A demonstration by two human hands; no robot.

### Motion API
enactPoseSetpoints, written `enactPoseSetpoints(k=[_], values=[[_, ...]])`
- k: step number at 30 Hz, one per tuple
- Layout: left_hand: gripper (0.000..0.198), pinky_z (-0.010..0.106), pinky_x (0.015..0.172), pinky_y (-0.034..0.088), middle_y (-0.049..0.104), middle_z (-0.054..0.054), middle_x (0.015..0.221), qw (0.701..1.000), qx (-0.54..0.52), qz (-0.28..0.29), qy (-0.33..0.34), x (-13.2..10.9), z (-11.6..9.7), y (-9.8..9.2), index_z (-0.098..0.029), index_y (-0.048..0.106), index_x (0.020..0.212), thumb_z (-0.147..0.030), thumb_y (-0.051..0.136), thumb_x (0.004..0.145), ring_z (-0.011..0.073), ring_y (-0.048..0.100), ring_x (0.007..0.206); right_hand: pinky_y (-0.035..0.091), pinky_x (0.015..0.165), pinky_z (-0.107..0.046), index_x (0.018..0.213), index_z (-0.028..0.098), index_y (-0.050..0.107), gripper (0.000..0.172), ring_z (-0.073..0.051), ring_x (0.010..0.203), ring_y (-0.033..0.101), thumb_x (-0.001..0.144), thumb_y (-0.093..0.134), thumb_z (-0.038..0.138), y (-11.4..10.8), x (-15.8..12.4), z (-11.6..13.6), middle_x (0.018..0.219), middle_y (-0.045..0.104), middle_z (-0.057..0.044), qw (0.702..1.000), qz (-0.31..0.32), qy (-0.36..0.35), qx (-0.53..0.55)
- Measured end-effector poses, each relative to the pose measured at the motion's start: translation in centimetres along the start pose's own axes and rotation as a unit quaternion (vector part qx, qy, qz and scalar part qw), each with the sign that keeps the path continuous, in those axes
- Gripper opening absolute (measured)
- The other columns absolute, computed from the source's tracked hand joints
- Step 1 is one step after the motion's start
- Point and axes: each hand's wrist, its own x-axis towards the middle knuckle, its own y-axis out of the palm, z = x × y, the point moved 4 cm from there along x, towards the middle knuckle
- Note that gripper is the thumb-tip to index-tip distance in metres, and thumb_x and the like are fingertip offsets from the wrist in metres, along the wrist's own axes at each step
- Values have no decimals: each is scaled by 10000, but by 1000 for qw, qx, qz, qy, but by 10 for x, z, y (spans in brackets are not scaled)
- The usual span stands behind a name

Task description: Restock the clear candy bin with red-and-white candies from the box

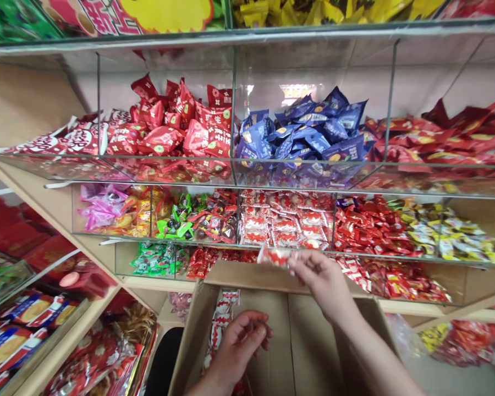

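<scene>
Pinching a red-and-white wrapped candy with our right hand before the glass-fronted shelf, we hold our left hand, fingers loosely curled around nothing visible, over the cardboard box near matching candies.

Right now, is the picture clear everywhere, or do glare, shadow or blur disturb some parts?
Head view: a bright reflection shows behind the blue packets; shade darkens the right inside of the cardboard box; the wrapped candy in the right hand looks slightly smeared; toward the side edges, things look stretched and soft, like the red packets at upper right.
</scene>
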Motion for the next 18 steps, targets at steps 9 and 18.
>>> enactPoseSetpoints(k=[9,18], values=[[440,188,481,326,622,17,713,999,-1,34,-31,1,50,-7,-163,562,850,-535,638,627,95,558,572,372,510,-242,833,190,442,259,-107,483,473,656,590,307,25,99,31,579,550,42,984,-93,-97,-113],[486,224,573,386,620,9,711,997,-6,51,-65,-6,47,-5,-157,547,821,-562,655,577,84,545,580,420,630,-265,771,172,585,95,-156,625,584,717,534,232,42,101,35,708,655,-36,939,-92,-148,-298]])
